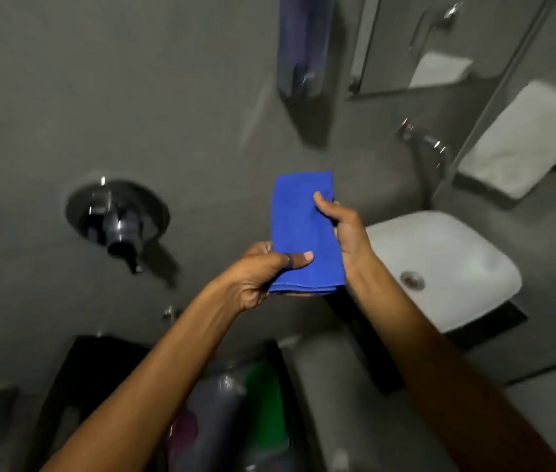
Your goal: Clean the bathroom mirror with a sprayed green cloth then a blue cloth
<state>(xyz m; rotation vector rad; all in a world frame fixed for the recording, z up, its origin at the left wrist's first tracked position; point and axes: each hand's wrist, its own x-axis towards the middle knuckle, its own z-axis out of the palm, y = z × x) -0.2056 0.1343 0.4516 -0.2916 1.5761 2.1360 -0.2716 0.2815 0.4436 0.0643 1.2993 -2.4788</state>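
Note:
A folded blue cloth [305, 233] is held up in front of me, between both hands, over the grey wall. My left hand [263, 272] pinches its lower left corner with the thumb on top. My right hand [343, 226] grips its right edge, thumb across the front. A green cloth [266, 413] lies blurred in a black caddy [75, 369] below my arms. The mirror [440, 39] is at the upper right, reflecting a white towel.
A white basin [446, 264] with a chrome drain sits right of my hands, a chrome tap [423, 137] above it. A folded white towel [525, 137] lies on a shelf at the right. A round chrome fitting [118, 216] and a dark dispenser [303, 46] are on the wall.

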